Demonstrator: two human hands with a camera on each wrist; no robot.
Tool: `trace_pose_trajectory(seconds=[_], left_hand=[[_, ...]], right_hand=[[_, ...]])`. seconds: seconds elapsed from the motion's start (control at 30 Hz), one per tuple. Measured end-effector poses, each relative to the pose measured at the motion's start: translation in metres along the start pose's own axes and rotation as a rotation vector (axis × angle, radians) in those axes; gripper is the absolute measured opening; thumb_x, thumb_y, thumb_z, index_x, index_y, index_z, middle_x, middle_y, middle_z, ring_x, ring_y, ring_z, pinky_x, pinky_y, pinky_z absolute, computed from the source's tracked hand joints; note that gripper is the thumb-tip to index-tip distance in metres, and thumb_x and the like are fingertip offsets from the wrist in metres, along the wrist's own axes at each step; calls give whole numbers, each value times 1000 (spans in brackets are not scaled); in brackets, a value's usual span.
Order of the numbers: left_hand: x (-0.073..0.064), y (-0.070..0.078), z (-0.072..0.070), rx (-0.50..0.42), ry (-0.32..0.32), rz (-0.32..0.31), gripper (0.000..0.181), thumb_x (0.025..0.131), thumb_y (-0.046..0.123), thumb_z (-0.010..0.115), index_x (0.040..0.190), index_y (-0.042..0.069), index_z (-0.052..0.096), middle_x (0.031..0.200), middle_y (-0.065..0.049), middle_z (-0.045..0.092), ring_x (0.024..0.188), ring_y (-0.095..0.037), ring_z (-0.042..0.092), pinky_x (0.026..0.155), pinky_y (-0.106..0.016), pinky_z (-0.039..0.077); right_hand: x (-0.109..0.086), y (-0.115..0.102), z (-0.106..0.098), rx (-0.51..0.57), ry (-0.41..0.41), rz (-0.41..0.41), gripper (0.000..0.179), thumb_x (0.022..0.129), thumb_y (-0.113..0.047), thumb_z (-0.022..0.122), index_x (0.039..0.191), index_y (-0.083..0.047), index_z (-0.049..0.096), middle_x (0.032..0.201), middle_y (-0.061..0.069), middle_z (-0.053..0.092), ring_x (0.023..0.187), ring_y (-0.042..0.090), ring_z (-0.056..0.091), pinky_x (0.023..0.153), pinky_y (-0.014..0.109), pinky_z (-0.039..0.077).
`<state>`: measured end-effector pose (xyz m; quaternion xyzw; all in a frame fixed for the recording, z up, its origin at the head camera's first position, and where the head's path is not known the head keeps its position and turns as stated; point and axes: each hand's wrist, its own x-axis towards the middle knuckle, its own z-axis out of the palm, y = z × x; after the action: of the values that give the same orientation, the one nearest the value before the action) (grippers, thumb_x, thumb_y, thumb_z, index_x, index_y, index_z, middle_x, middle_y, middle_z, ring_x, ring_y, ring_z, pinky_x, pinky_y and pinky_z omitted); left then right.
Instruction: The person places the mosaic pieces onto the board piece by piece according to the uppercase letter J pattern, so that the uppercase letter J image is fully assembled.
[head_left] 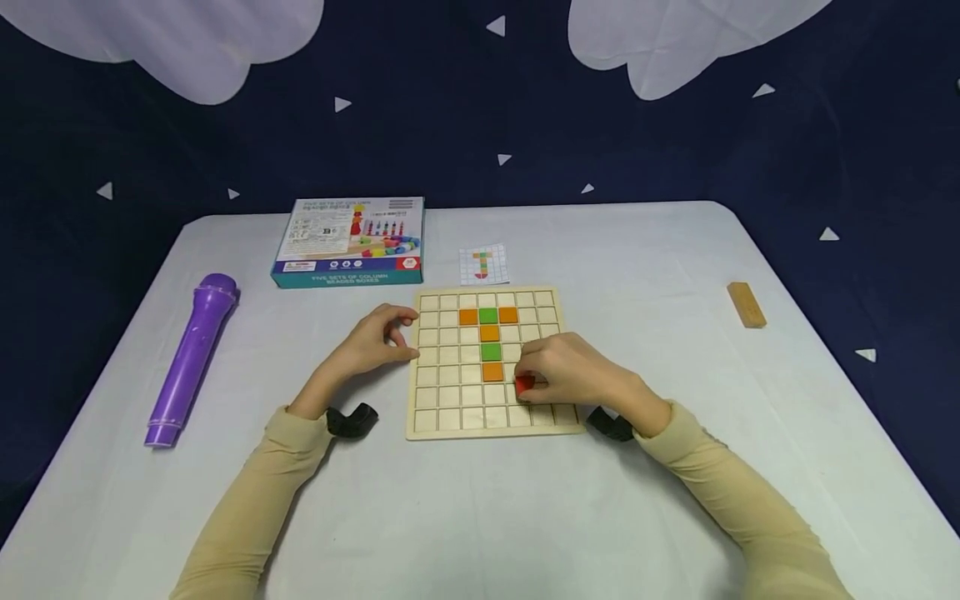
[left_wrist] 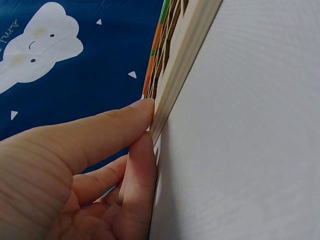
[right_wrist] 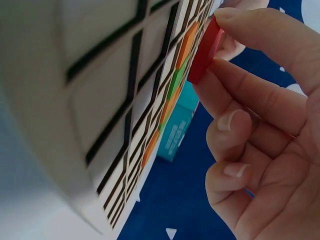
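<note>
A wooden grid board [head_left: 450, 421] lies on the table. Orange tiles [head_left: 492, 372] and green tiles [head_left: 491, 352] form a T shape in its squares. My right hand [head_left: 573, 367] pinches a red tile [right_wrist: 206, 52] between thumb and fingertips, over the board's lower right squares. In the right wrist view the tile is tilted, with its remaining fingers curled below. At the board's left edge, my left hand [head_left: 371, 340] rests its thumb tip and a fingertip against the rim, spread apart. From the left wrist, the thumb [left_wrist: 120, 120] lies right at that rim.
Behind the board lies a small pattern card [head_left: 495, 271] with a coloured T-like figure. A boxed toy set [head_left: 348, 242] stands back left, a purple microphone-shaped tube [head_left: 191, 358] at far left. A wooden block [head_left: 746, 305] lies at the right.
</note>
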<state>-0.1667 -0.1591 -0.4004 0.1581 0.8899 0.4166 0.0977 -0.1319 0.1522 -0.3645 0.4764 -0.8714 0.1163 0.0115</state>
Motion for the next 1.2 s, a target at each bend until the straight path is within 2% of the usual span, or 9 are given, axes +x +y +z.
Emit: trace_pose_trajectory(seconds=[0.23, 0.47, 0.7, 1.03, 1.2], left_hand=[[0, -1, 0, -1, -2, 3, 57, 75, 7, 75, 125, -3, 52, 111, -18, 52, 74, -12, 56, 71, -24, 39], [2, -2, 0, 7, -1, 11, 57, 75, 8, 76, 125, -4, 51, 111, -18, 52, 73, -11, 56, 70, -23, 39], [1, -2, -1, 2, -4, 7, 57, 75, 8, 76, 126, -4, 51, 112, -18, 51, 73, -10, 56, 70, -24, 39], [0, -1, -1, -12, -1, 4, 57, 75, 7, 76, 126, -4, 51, 112, -19, 51, 73, -11, 55, 70, -23, 39], [0, 0, -1, -7, -5, 7, 57, 75, 7, 75, 126, -4, 51, 112, -18, 51, 73, -11, 56, 72, -24, 40]], right_hand=[[11, -9, 3, -44, 9, -13, 9, 75, -25, 73, 77, -17, 71, 73, -8, 65, 59, 0, 47, 55, 16, 38], [20, -16, 7, -55, -13, -3, 8, 75, -25, 72, 76, -17, 70, 68, -9, 60, 57, 0, 43, 52, 15, 33], [24, -20, 11, -70, -46, -5, 9, 75, -25, 73, 76, -17, 70, 70, -8, 61, 59, 2, 45, 52, 15, 32], [30, -23, 12, -82, -96, 7, 11, 78, -27, 73, 75, -18, 68, 68, -7, 56, 58, 3, 40, 51, 15, 28], [31, -24, 11, -79, -100, -2, 12, 77, -27, 75, 74, -18, 68, 68, -7, 55, 58, 4, 41, 51, 15, 30]])
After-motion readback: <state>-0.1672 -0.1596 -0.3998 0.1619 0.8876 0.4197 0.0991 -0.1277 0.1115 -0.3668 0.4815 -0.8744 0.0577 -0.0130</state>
